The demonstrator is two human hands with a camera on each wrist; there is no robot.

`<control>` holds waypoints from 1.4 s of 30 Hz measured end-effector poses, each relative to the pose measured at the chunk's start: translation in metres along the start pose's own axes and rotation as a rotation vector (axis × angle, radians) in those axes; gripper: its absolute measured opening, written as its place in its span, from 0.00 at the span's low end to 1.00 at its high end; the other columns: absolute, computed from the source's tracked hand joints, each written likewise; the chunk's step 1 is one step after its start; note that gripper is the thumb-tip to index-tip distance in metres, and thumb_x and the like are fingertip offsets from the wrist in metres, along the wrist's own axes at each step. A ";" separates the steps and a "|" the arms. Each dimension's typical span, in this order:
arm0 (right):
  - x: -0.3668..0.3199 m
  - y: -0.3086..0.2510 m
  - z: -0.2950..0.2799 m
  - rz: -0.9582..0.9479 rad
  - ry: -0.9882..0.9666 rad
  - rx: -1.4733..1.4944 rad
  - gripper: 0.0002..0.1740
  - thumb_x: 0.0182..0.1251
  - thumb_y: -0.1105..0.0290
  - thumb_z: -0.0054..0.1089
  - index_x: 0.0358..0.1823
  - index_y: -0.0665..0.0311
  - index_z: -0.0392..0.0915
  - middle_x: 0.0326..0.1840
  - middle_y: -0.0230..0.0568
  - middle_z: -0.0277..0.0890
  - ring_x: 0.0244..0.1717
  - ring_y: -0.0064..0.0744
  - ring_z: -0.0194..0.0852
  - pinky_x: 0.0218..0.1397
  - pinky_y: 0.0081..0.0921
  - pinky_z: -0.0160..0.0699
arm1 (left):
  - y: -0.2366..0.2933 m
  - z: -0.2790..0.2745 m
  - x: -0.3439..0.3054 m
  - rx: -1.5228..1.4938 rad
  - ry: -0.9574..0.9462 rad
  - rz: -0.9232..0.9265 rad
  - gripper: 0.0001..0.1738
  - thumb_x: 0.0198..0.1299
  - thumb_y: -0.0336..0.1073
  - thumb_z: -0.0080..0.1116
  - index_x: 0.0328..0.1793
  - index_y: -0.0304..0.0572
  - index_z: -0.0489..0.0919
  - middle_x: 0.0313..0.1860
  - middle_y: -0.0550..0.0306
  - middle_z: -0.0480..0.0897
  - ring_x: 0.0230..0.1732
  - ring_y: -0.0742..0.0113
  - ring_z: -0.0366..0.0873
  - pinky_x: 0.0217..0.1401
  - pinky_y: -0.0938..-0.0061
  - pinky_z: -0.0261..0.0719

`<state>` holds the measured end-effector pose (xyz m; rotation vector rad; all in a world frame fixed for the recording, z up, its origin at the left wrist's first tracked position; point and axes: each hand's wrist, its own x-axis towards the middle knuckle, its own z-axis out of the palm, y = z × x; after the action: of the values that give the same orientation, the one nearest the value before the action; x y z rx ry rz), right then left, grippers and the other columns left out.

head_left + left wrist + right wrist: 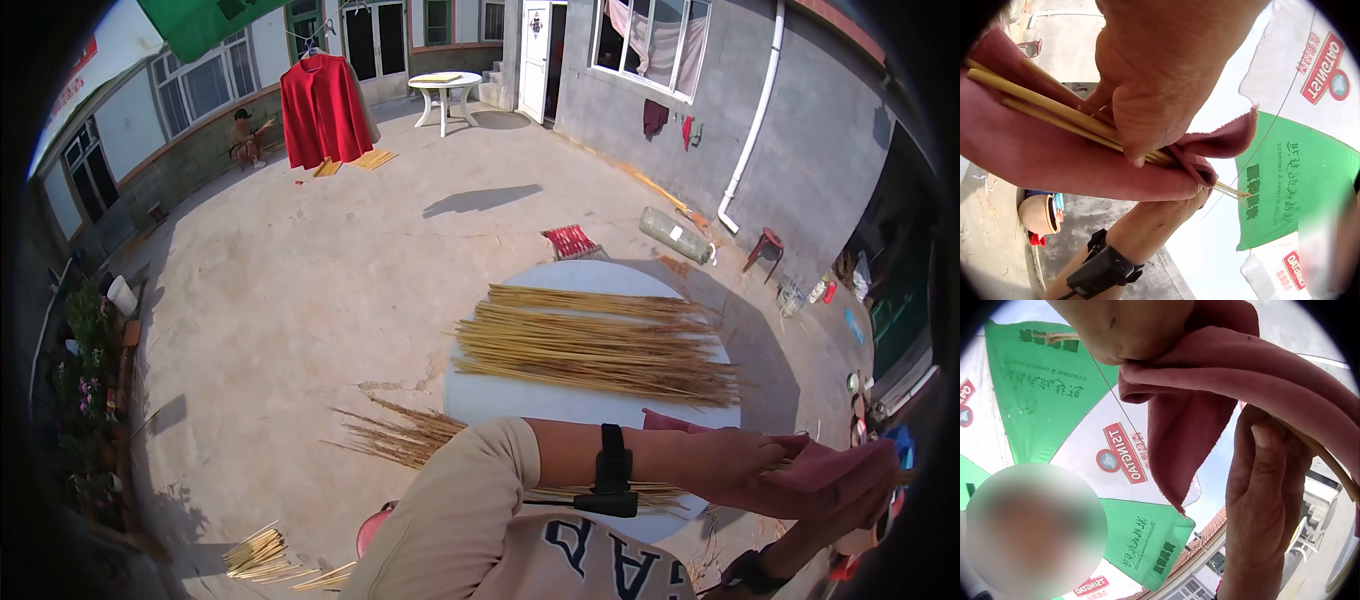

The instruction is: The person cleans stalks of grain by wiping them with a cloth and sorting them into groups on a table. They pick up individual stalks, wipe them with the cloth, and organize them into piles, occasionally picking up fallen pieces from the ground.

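In the head view, the left hand (735,462) lies over a pink cloth (845,475) at the lower right, with the right hand (860,512) beneath it. Several pale stalks (1054,111) lie lengthwise in the folded cloth (1085,169) in the left wrist view. The left hand (1160,75) pinches them with its thumb, while the right hand (1192,205) grips the cloth round them at the other end. In the right wrist view, the right hand (1125,331) holds the folded cloth (1210,369); the left hand (1266,487) is at its underside, by a stalk (1325,456).
A round table (590,405) bears rows of long stalks (590,345). More bundles (258,555) lie on the ground at lower left. A red garment (322,115) hangs farther off, near a white table (445,82). A gas cylinder (677,236) and stool (766,250) stand right.
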<state>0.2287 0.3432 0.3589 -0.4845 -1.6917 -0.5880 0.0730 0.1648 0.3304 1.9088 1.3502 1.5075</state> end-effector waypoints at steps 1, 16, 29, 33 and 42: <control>0.028 -0.019 -0.021 -0.152 0.084 -0.189 0.23 0.62 0.67 0.46 0.56 0.71 0.63 0.51 0.50 0.69 0.50 0.43 0.71 0.54 0.26 0.69 | -0.024 0.007 0.004 0.282 0.046 0.165 0.17 0.49 0.30 0.51 0.48 0.34 0.70 0.45 0.44 0.74 0.48 0.50 0.72 0.50 0.67 0.70; -0.047 -0.095 0.012 -0.262 -1.284 0.323 0.29 0.49 0.69 0.58 0.53 0.76 0.64 0.33 0.45 0.73 0.33 0.40 0.74 0.38 0.27 0.71 | -0.015 -0.014 -0.013 1.136 0.069 0.092 0.20 0.51 0.40 0.49 0.43 0.29 0.71 0.39 0.42 0.75 0.48 0.55 0.72 0.50 0.63 0.69; -0.058 -0.056 0.018 -0.351 -0.977 0.749 0.25 0.44 0.73 0.55 0.48 0.71 0.68 0.29 0.45 0.71 0.30 0.46 0.69 0.32 0.34 0.71 | -0.017 -0.060 -0.105 1.235 -0.096 -0.016 0.08 0.52 0.37 0.52 0.34 0.43 0.70 0.26 0.60 0.71 0.26 0.67 0.72 0.25 0.75 0.68; -0.123 0.075 0.081 -0.008 -0.830 0.404 0.11 0.58 0.66 0.53 0.39 0.64 0.71 0.28 0.33 0.69 0.27 0.20 0.68 0.30 0.16 0.66 | -0.020 -0.137 -0.156 1.341 0.049 -0.169 0.06 0.52 0.37 0.52 0.31 0.45 0.69 0.23 0.59 0.72 0.25 0.64 0.74 0.24 0.71 0.70; -0.099 0.135 0.051 1.190 -0.354 1.150 0.32 0.64 0.46 0.43 0.56 0.66 0.59 0.51 0.42 0.65 0.52 0.30 0.66 0.55 0.27 0.66 | -0.012 -0.141 -0.119 0.740 0.447 -0.639 0.14 0.64 0.41 0.42 0.33 0.39 0.69 0.16 0.57 0.71 0.18 0.67 0.69 0.24 0.74 0.67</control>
<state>0.2914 0.4808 0.2704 -0.6160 -1.4284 1.3208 -0.0549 0.0332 0.3082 1.2257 2.6849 1.2086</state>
